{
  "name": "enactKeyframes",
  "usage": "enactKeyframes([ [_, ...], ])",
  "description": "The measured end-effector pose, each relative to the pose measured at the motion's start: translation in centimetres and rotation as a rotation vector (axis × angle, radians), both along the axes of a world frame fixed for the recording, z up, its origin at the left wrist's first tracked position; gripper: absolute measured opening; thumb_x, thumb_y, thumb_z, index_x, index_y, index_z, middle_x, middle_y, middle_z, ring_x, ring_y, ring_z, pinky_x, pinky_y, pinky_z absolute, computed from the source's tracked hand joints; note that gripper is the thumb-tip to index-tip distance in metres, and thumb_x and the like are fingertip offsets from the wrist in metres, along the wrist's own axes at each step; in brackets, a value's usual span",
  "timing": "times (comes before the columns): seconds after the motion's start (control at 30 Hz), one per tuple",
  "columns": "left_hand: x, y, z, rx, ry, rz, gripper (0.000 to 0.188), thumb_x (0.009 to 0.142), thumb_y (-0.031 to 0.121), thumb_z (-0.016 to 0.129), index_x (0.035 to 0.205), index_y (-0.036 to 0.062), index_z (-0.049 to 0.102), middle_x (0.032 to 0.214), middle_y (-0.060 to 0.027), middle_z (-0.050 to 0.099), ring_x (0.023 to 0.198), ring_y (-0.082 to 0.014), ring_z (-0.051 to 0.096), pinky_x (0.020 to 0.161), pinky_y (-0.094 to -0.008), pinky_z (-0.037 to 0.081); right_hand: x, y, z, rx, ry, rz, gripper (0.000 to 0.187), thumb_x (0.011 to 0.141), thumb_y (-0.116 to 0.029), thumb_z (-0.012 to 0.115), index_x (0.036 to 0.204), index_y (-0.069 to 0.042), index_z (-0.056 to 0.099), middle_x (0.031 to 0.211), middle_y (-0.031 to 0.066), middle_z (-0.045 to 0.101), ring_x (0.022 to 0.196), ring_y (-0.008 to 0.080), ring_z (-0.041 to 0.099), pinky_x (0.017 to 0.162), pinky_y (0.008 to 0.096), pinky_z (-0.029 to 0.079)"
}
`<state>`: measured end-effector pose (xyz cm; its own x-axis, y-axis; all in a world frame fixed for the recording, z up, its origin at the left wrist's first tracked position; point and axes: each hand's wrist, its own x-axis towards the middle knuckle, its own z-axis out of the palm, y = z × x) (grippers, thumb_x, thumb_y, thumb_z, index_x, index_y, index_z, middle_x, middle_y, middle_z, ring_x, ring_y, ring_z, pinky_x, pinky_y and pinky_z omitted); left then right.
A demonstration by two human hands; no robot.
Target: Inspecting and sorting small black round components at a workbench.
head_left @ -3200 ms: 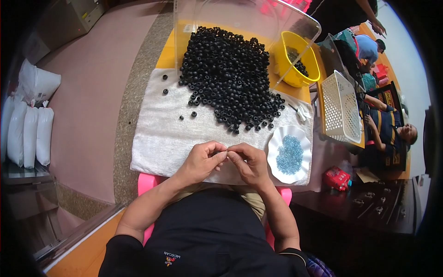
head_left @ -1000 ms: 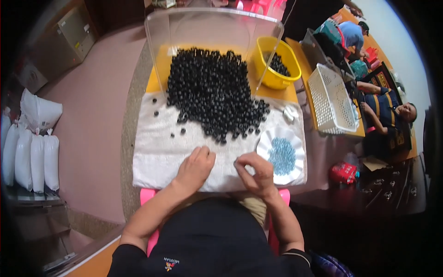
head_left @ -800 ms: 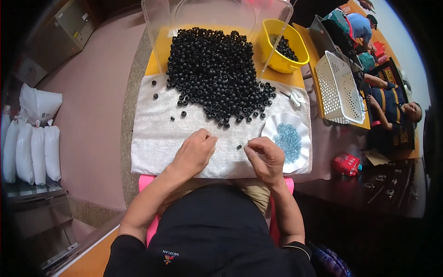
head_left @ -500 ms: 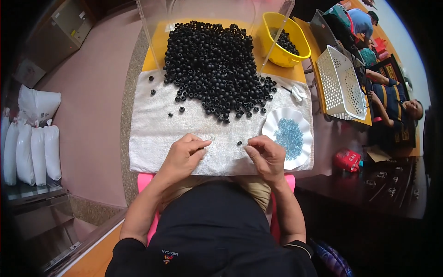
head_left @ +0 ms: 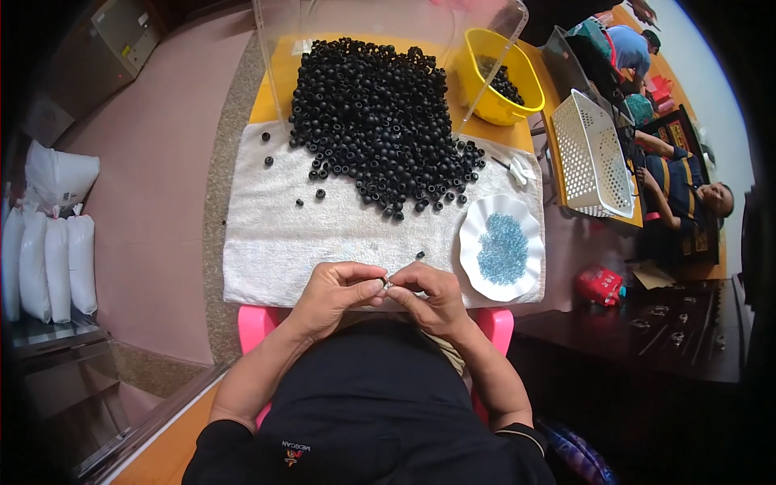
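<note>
Fingers (head_left: pixel 361 271) of the left hand (head_left: pixel 322 301) and of the right hand (head_left: pixel 434 299) meet tip to tip, jointly pinching a small component (head_left: pixel 385 282). The component sits between the thumbs and index fingers; it shows a dark part and a bright part, and its exact shape is mostly covered. Both hands are above the near edge of a white towel (head_left: pixel 275 234). One loose black piece (head_left: pixel 420 255) lies on the towel just beyond the right fingers. To the right of the fingers, also on the towel, a white scalloped dish (head_left: pixel 469 250) contains translucent pale-blue beads (head_left: pixel 503 250). Well beyond the fingers, a large pile of hollow round black pieces (head_left: pixel 372 121) spreads from a clear plastic bin (head_left: pixel 270 65) onto the towel, with several strays toward the left. A yellow basin (head_left: pixel 489 105), holding more dark pieces, stands to the far right of the pile on an orange-yellow table (head_left: pixel 508 137). Farther right of the fingers is a white perforated basket (head_left: pixel 575 170); far left, filled white bags (head_left: pixel 56 259) stand side by side.
</note>
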<state>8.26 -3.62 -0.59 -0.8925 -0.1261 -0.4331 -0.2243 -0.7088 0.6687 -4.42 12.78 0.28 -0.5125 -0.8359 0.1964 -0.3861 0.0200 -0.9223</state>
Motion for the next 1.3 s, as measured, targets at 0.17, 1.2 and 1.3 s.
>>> enactKeyframes([
  [0.17,-0.1,-0.1,-0.7,0.048,0.034,-0.041,0.023,0.089,0.003,0.068,0.111,-0.0052,0.065,0.094,-0.0106,0.070,0.079,-0.0131,0.068,0.074,-0.0240,0.057,-0.1,0.2,0.2,0.054,-0.078,0.027,0.007,0.086,-0.002,0.070,0.092,0.001,0.068,0.084,0.0093,0.068,0.073,0.0138,0.065,0.064,0.0255,0.051],
  [1.2,-0.5,1.0,-1.2,-0.026,0.079,0.011,0.015,0.085,-0.002,0.070,0.099,-0.0025,0.066,0.090,-0.0105,0.070,0.080,-0.0156,0.069,0.075,-0.0272,0.058,0.8,0.4,-0.4,0.041,-0.341,-0.102,0.009,0.088,-0.005,0.068,0.092,0.004,0.068,0.086,0.0081,0.068,0.079,0.0125,0.062,0.070,0.0246,0.049],
  [1.3,-0.3,0.8,-1.5,-0.003,0.058,-0.034,0.015,0.085,-0.003,0.070,0.099,-0.0028,0.066,0.090,-0.0108,0.070,0.080,-0.0160,0.069,0.075,-0.0273,0.058,0.4,0.5,0.1,0.065,-0.413,-0.084,0.009,0.087,-0.004,0.069,0.089,0.004,0.068,0.084,0.0076,0.068,0.077,0.0120,0.062,0.068,0.0245,0.048],
])
